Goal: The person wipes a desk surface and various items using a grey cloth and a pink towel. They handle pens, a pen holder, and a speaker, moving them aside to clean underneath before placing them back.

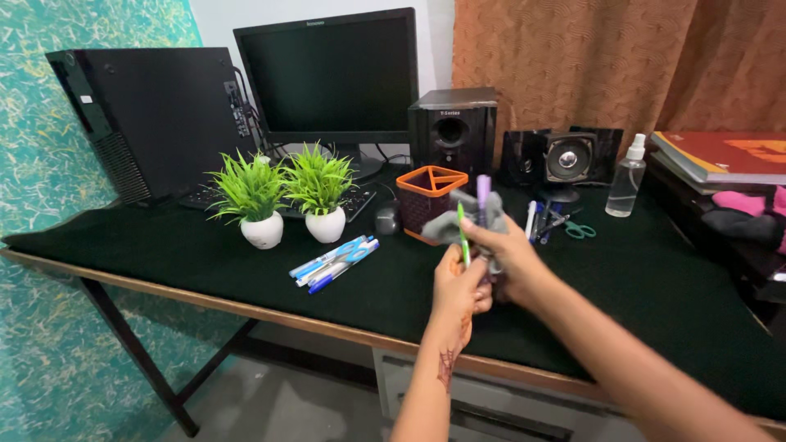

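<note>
Dark desk before an orange curtain, with an orange pen holder (430, 200) near the middle.

Just in front of the holder, the left hand (460, 288) pinches a green pen (462, 237) upright; the right hand (509, 255) clutches a grey cloth (458, 219) and purple pen (484, 196), seemingly for wiping. Blue pens (334, 263) lie left of the holder.

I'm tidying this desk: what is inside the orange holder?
The orange holder shows an open top with dividers and nothing sticking out. Its lower inside is hidden by its mesh walls and by the grey cloth held in the right hand.
</note>
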